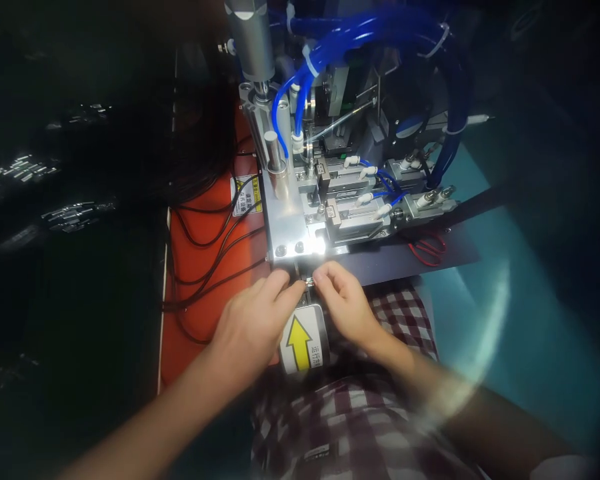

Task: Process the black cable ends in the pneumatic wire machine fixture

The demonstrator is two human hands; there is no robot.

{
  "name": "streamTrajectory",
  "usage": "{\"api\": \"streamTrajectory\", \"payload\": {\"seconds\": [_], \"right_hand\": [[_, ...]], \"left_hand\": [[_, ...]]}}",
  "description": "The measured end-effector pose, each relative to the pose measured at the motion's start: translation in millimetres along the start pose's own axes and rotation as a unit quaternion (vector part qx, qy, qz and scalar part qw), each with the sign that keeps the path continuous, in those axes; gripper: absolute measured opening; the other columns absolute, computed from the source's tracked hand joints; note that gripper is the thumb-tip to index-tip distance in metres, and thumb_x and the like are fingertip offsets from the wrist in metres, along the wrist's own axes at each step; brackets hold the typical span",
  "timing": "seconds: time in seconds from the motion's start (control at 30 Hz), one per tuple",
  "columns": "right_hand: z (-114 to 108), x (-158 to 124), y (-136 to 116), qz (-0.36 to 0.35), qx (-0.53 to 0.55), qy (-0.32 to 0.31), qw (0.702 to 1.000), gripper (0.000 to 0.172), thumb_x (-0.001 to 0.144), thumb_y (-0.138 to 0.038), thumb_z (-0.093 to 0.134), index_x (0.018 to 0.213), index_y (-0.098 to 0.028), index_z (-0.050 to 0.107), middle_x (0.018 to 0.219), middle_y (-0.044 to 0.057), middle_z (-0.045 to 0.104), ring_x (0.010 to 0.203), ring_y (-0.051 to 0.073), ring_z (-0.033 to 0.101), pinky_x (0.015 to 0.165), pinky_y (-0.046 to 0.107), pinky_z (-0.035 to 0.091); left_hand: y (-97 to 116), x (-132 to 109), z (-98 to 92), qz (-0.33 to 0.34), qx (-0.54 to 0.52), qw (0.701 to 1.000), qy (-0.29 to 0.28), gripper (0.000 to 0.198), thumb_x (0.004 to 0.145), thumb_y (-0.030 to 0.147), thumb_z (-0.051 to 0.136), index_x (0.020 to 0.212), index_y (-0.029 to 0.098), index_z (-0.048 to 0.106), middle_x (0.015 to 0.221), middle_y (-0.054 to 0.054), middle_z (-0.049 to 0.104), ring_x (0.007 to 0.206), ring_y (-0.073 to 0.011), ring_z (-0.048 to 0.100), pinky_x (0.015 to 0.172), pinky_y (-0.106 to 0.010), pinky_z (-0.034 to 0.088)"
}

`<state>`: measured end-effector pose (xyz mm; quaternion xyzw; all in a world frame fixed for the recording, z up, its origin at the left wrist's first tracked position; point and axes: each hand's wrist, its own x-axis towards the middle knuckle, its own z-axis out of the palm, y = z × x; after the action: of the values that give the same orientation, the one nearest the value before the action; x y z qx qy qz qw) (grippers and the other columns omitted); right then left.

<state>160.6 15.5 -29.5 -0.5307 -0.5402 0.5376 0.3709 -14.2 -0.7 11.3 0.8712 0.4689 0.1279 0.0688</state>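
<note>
Hands (253,313) (347,303) pinching small shiny part (309,283); machine (290,223) beyond, arched blue hoses (400,25), arrow sign (299,343) nearer

Bright at centre, murky at edges

Lit strongest at the near end of the metal plate (289,223), blown almost to white. Dropping to near-black at left and in corners. Crossed at right by curved glare over the teal surface (535,267). Crisper on the arrow label (300,343), smeared toward the borders.

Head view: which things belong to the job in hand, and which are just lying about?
Apparently in use: left hand, right hand, small shiny piece between them, pneumatic machine beyond.
Apparently just lying about: black cables, looped red wire.
</note>
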Motion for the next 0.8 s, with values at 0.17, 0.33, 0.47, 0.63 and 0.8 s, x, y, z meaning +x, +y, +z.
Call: {"api": "streamTrajectory", "payload": {"seconds": [0.17,0.33,0.47,0.63,0.8], "right_hand": [[-0.5,-1.5,-3.2,-0.037,-0.052,0.011,0.998,0.023,0.093,-0.032,0.044,0.072,-0.021,0.044,0.066,-0.003,0.044,0.062,0.013,0.042,0.061,0.027,0.036],[3.5,-0.9,-1.3,0.012,0.037,0.022,0.999,0.026,0.09,-0.037,0.047,0.07,-0.021,0.044,0.064,-0.004,0.043,0.06,0.013,0.041,0.057,0.027,0.036],[2.1,-0.3,1.4,0.049,0.061,-0.004,0.997,0.031,0.09,-0.042,0.047,0.067,-0.022,0.042,0.061,-0.004,0.041,0.055,0.012,0.037,0.053,0.026,0.033],[1.9,-2.0,3.7,0.025,0.039,0.003,0.999,0.029,0.091,-0.042,0.047,0.07,-0.022,0.043,0.061,-0.005,0.038,0.056,0.012,0.035,0.053,0.026,0.031],[6.0,-2.9,2.5,0.013,0.05,0.026,0.998,0.027,0.09,-0.04,0.048,0.071,-0.022,0.043,0.063,-0.006,0.038,0.057,0.011,0.037,0.055,0.026,0.032]], "left_hand": [[-7.7,1.7,5.9,0.021,-0.058,0.997,0.044,0.029,0.09,0.011,0.041,0.107,0.014,0.065,0.09,-0.008,0.063,0.078,-0.0167,0.063,0.064,-0.025,0.053],[-7.3,2.5,6.3,0.022,-0.039,0.998,0.051,0.028,0.09,0.012,0.042,0.105,0.013,0.066,0.088,-0.008,0.063,0.075,-0.0173,0.063,0.061,-0.026,0.052],[-5.5,2.9,4.6,0.019,-0.043,0.998,0.05,0.029,0.091,0.012,0.041,0.105,0.013,0.066,0.088,-0.009,0.063,0.077,-0.017,0.063,0.063,-0.026,0.052],[-5.9,2.9,5.9,0.016,-0.058,0.996,0.058,0.03,0.091,0.012,0.04,0.104,0.014,0.066,0.087,-0.008,0.062,0.077,-0.0155,0.062,0.064,-0.024,0.052],[-4.3,2.9,6.5,0.002,-0.053,0.997,0.05,0.03,0.091,0.014,0.04,0.104,0.016,0.067,0.087,-0.007,0.06,0.076,-0.0153,0.061,0.063,-0.023,0.05]]}}
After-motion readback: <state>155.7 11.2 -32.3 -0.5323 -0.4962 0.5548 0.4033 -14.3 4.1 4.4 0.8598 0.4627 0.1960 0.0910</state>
